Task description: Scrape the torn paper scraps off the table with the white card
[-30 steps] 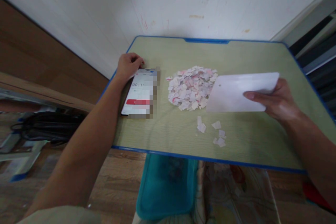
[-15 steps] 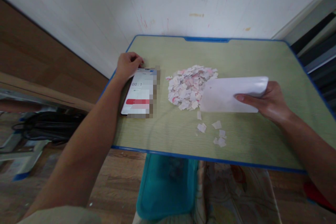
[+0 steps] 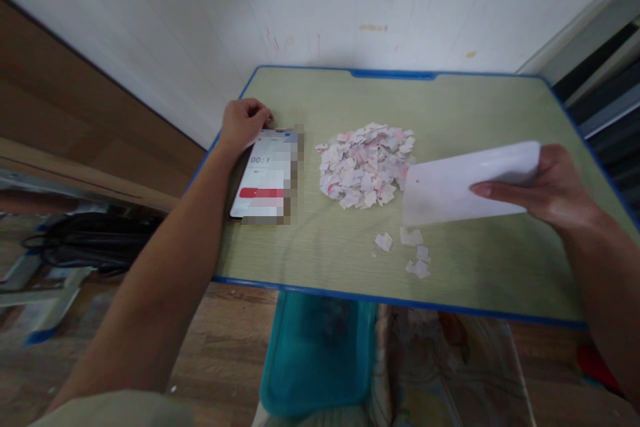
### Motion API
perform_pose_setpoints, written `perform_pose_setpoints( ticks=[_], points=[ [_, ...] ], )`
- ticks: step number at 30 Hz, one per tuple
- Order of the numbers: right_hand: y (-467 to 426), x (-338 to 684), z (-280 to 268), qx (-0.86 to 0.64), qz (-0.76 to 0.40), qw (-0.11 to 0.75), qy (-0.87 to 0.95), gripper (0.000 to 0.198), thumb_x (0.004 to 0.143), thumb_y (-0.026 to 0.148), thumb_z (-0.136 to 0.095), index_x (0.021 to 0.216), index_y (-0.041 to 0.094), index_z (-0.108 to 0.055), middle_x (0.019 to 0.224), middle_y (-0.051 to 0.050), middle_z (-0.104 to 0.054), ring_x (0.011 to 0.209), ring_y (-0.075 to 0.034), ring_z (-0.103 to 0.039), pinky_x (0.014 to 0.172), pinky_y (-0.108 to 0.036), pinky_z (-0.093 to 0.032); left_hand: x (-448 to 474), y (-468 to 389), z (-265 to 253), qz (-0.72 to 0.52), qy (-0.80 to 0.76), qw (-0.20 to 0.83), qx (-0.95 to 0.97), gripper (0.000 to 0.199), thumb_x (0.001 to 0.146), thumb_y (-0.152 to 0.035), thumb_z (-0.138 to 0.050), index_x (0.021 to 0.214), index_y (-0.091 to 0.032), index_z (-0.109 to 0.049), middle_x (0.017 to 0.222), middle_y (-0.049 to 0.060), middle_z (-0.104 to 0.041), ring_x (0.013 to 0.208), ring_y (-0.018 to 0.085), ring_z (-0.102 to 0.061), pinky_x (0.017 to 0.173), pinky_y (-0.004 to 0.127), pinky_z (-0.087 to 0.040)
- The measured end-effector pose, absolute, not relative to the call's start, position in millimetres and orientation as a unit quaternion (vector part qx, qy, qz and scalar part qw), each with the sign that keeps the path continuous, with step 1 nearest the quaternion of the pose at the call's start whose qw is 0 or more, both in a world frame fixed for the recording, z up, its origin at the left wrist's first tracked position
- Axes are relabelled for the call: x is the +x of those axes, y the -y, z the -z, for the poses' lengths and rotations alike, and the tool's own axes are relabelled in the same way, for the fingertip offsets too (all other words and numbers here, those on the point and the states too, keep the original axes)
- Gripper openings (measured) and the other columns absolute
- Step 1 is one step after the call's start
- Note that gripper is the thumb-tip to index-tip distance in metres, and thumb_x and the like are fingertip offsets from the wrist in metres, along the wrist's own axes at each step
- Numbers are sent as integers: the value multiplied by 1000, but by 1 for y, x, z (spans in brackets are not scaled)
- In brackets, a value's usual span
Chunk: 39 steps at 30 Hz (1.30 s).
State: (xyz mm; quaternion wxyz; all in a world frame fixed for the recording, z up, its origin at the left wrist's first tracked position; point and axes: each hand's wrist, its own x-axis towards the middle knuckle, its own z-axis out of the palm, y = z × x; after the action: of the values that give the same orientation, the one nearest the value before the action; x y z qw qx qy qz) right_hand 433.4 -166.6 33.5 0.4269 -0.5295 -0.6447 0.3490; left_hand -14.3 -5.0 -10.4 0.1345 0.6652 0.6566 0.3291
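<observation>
Shifted rightward since the earlier frame: right hand (image 3: 555, 190) and the flat, white, rectangular sheet (image 3: 465, 183) gripped between its fingers, thumb uppermost. The sheet lies over the right half of the pale-green, blue-edged table (image 3: 475, 110), just beside a heap of torn white-and-pink paper scraps (image 3: 365, 167). Loose white scraps (image 3: 420, 268) lie at its near side; a black-framed phone with a lit screen (image 3: 263, 177) occupies the table left of the heap. Left hand (image 3: 245, 123) rests at the phone's far end, fingers curled; whether they grip anything cannot be told. Pixelation obscures the phone's right side; the sheet's underside is hidden. Its long axis runs left to right, rising slightly rightward, the free short edge facing the heap.
</observation>
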Motion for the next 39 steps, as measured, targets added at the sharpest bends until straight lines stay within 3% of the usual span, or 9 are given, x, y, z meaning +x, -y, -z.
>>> perform_pose_setpoints(
  ticks=[5,9,16,25,39],
  points=[
    [168,446,-39,-530,-331,448,640,27,48,19,-94,69,24,-79,65,2,-76,50,-13,-65,42,-20,-54,-12,9,6,-324,-663,136,662,23,79,-25,-52,81,-10,-70,72,6,-63,61,12,-47,59,25,-35],
    [170,430,-31,-503,-369,495,605,27,53,20,-93,76,28,-81,74,3,-79,57,-15,-70,49,-22,-58,-13,9,6,-326,-658,134,665,24,80,-26,-52,81,-9,-69,72,7,-63,61,12,-47,60,25,-36],
    [171,409,-28,-498,-443,415,620,22,54,23,-91,74,29,-82,74,4,-79,54,-15,-70,51,-23,-59,-14,6,8,-332,-653,134,667,22,79,-26,-53,79,-10,-69,70,5,-62,61,12,-47,59,25,-35],
    [173,411,-35,-497,-408,381,664,18,56,25,-89,73,28,-82,67,4,-77,48,-14,-66,43,-19,-53,-8,11,3,-309,-671,131,661,24,80,-26,-51,84,-9,-68,74,8,-62,63,13,-48,62,27,-37],
    [175,417,-37,-498,-333,428,677,17,57,22,-88,70,29,-81,66,5,-76,46,-13,-64,41,-20,-52,-12,6,10,-333,-665,143,653,18,78,-25,-53,76,-14,-66,70,5,-63,61,13,-48,58,26,-36]
  ],
)
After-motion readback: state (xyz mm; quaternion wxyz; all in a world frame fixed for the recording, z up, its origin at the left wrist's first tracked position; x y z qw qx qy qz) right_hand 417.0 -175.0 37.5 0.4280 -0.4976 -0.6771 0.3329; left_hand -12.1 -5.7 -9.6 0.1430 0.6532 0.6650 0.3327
